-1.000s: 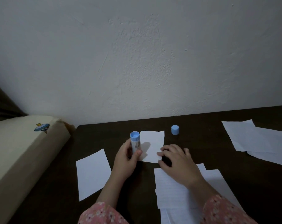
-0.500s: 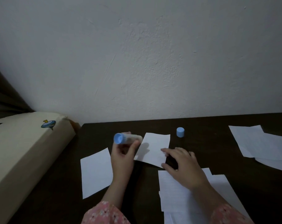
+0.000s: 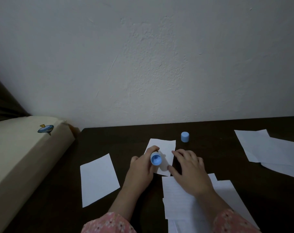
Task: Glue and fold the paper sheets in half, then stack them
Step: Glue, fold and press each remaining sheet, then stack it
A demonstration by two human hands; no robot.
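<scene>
The left hand (image 3: 142, 167), low in the frame just left of centre, is curled with its fingers wrapped round what it grips, thumb side toward the right hand. Its forearm runs down to a pink floral sleeve (image 3: 107, 223) at the bottom edge. The right hand (image 3: 188, 169), just right of centre, lies palm down with fingers spread and fairly straight, fingertips pressing flat.

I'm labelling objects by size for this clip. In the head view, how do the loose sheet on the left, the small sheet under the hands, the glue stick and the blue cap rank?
Largest to smallest as they look:
1. Loose sheet
2. Small sheet, partly hidden by the hands
3. Glue stick, seen end-on in the left hand, so its length is unsure
4. Cap, close to the glue stick's apparent size
</scene>
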